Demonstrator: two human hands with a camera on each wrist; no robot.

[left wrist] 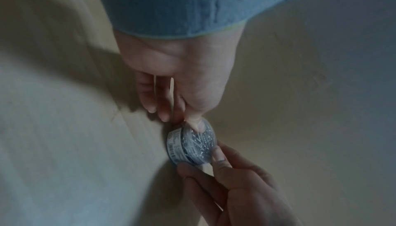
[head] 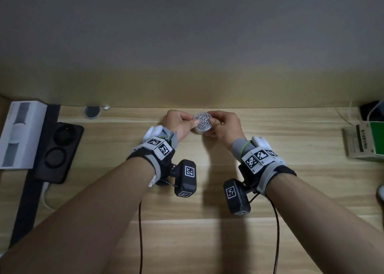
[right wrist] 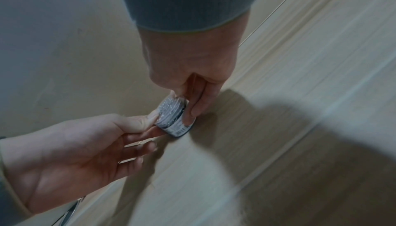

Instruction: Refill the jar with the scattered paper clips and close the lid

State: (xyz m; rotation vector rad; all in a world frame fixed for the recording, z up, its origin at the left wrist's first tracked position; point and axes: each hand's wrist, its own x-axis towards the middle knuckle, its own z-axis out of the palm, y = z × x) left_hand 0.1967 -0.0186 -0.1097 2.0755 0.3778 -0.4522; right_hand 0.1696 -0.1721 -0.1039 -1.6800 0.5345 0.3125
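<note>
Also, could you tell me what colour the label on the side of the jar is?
White, with a black barcode; the label on the jar shows best in the right wrist view.

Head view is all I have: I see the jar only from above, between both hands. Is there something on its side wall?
Observer: Yes. The left wrist view shows a white barcode label on the side wall of the jar.
Operator: Where does the left thumb lie?
Observer: The left hand sets its thumb on the clear top face, near the rim.
Operator: And the right hand?
Observer: In the right wrist view, the right hand has fingers reaching down the side wall.
</note>
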